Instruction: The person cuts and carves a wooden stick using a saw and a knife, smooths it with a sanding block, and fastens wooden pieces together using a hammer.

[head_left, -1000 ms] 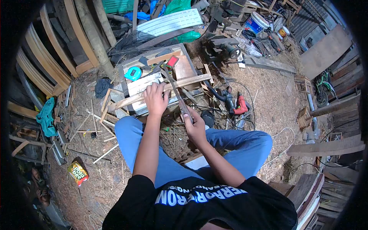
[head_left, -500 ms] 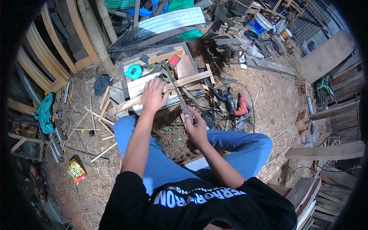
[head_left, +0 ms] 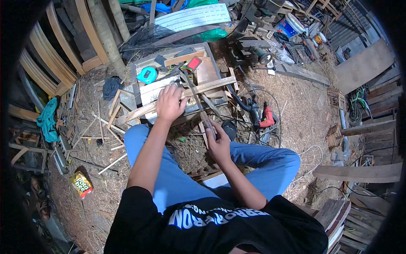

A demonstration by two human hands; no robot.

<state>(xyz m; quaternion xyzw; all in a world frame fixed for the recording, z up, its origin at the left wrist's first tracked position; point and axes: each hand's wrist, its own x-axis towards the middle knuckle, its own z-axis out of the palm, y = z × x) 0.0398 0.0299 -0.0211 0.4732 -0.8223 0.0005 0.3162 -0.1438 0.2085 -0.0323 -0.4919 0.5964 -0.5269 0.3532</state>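
Note:
A long wooden strip [head_left: 211, 84] lies slantwise across a low wooden bench [head_left: 137, 86]. My left hand [head_left: 170, 103] presses over the strip, its fingers wrapped on it from above. In my right hand [head_left: 218, 143] is the wooden handle of a handsaw [head_left: 195, 96]; the narrow blade crosses the strip just right of my left hand. Behind the strip, a turquoise tape measure [head_left: 147, 75] and a red-topped box [head_left: 194, 63] rest on the bench.
A red and black power tool [head_left: 266, 117] with cables lies right of the bench. Wood scraps cover the ground at left, near a yellow snack bag [head_left: 81, 184]. A bench grinder [head_left: 263, 56] stands behind. Curved wooden frames [head_left: 50, 59] lean at the left.
My right hand has drawn slightly back and down with the saw, then shifted a little right. My left hand stays on the strip. The whole view has shifted slightly.

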